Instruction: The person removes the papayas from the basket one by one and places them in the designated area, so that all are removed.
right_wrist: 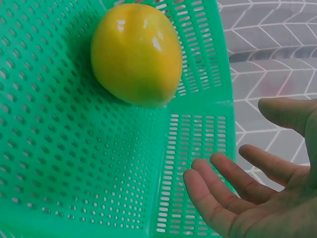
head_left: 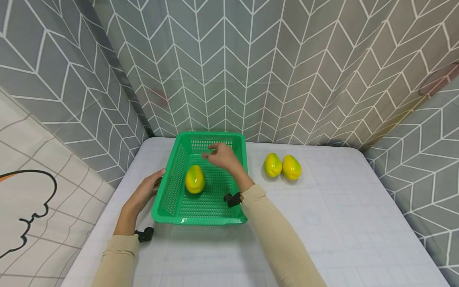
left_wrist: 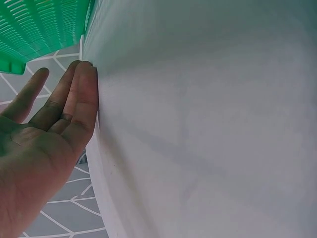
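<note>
Grey chevron backdrop [head_left: 222, 71], white table [head_left: 340, 223] — green basket [head_left: 208, 209]

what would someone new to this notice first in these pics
Probably the bright green basket on the white table, with a glossy yellow fruit inside it. The right hand hangs over the basket, holding nothing, while the left hand is at its left side. Two more yellow fruits sit close together to the right of the basket.
</note>
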`<act>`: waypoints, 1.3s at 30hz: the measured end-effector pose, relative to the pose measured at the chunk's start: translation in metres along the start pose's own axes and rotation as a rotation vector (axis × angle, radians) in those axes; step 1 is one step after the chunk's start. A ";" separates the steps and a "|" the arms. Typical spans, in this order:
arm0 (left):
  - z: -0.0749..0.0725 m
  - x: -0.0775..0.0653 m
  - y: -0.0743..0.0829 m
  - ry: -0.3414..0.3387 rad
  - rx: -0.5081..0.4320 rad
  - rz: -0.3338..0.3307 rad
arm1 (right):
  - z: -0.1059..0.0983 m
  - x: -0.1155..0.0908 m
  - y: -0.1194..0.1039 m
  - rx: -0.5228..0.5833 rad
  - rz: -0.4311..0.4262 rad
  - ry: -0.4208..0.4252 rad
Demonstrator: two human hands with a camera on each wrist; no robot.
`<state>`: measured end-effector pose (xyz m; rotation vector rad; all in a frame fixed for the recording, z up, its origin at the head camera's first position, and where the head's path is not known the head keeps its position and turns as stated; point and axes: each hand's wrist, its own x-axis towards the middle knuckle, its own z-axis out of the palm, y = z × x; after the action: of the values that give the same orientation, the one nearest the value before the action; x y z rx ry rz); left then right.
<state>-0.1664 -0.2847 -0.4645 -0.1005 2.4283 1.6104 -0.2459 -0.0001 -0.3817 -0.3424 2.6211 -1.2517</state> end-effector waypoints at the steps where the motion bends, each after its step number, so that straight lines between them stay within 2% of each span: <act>1: 0.000 0.000 0.000 0.001 0.000 0.000 | 0.002 0.000 -0.001 0.002 0.000 -0.001; 13: 0.001 -0.001 -0.002 0.015 -0.004 -0.008 | 0.030 -0.001 -0.010 -0.080 -0.027 -0.082; 20: 0.000 -0.001 -0.003 0.022 -0.013 0.004 | 0.037 -0.001 -0.014 -0.120 -0.026 -0.115; 30: 0.000 0.001 -0.004 0.017 -0.016 -0.011 | 0.052 0.001 -0.007 -0.174 -0.017 -0.167; 39: 0.002 0.001 0.000 -0.001 -0.034 -0.008 | 0.055 0.000 -0.006 -0.194 0.001 -0.190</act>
<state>-0.1676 -0.2826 -0.4652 -0.1147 2.3969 1.6484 -0.2291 -0.0443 -0.4109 -0.4682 2.5805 -0.9166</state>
